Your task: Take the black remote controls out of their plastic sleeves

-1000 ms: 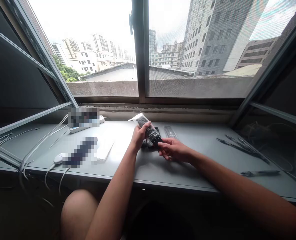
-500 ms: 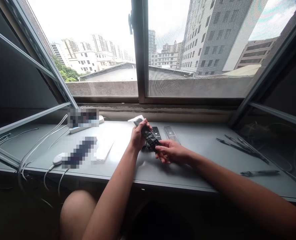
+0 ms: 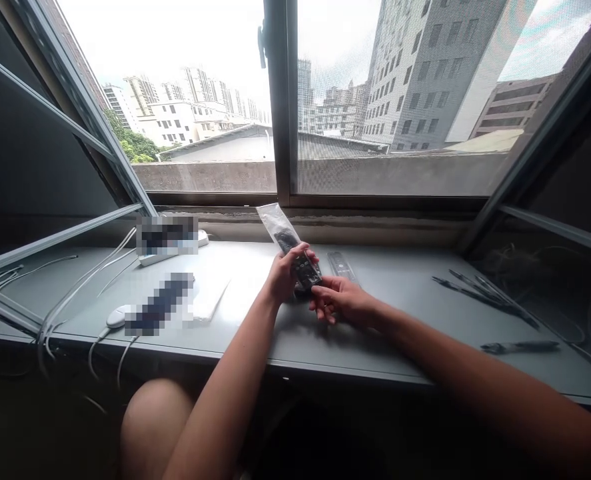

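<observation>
A black remote control [image 3: 305, 268] with a clear plastic bag [image 3: 276, 223] around it is held above the desk, tilted with its far end to the left. My left hand [image 3: 281, 275] wraps round its middle. At the near end, my right hand [image 3: 336, 298] pinches the remote's corner between thumb and fingers. The bag's loose end sticks out past the remote toward the window. Another remote in clear plastic [image 3: 342, 265] lies on the desk beyond my right hand. Something dark under the held remote is mostly hidden by my hands.
Several pens [image 3: 485, 297] lie on the desk [image 3: 400, 357] at the right, with one more pen [image 3: 520, 347] nearer the edge. At the left are white cables [image 3: 70, 300], a power strip [image 3: 172, 255], a round white charger [image 3: 116, 317], a white packet [image 3: 209, 300] and blurred-out items.
The held remote has shifted slightly nearer and right, and the bag's loose end now stands up beyond it. My left hand has moved a little right; my right hand keeps its pinch.
</observation>
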Motion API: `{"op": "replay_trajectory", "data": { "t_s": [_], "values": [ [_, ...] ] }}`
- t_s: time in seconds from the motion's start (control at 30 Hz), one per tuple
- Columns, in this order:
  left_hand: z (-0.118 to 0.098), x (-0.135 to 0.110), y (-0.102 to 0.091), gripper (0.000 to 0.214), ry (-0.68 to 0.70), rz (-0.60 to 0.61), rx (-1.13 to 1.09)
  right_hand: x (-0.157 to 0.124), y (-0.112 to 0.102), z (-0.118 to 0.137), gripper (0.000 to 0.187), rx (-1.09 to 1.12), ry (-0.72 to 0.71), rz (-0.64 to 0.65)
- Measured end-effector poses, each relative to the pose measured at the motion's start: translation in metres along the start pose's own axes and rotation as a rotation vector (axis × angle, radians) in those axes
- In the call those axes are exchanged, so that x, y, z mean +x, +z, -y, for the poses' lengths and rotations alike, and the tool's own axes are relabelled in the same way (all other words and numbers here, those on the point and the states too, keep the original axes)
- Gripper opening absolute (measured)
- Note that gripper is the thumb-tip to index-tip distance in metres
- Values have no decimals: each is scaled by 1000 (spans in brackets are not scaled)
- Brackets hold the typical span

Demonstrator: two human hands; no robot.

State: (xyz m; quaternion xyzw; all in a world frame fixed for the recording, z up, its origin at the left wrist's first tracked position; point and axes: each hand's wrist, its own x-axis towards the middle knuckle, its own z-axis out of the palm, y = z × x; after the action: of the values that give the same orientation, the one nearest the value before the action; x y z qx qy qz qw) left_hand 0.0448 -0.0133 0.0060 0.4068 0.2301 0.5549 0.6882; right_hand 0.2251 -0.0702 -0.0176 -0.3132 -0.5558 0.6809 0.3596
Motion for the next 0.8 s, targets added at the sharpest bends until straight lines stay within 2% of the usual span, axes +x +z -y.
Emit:
{"op": "replay_trajectory", "data": {
  "t_s": [0.13,0.33,0.63,0.8],
  "values": [
    [-8,4,-4,44,72,-101,-167,-1,-1,-2,45,-36,21,35],
    [-21,7,-15,41,136,-178,-303,-2,2,-1,48,-121,70,109],
    [-25,6,-14,16,136,-110,-398,-1,3,-2,51,-81,77,101],
    [-28,5,-15,17,171,-168,-404,-2,2,-4,71,-8,22,117]
  ]
}}
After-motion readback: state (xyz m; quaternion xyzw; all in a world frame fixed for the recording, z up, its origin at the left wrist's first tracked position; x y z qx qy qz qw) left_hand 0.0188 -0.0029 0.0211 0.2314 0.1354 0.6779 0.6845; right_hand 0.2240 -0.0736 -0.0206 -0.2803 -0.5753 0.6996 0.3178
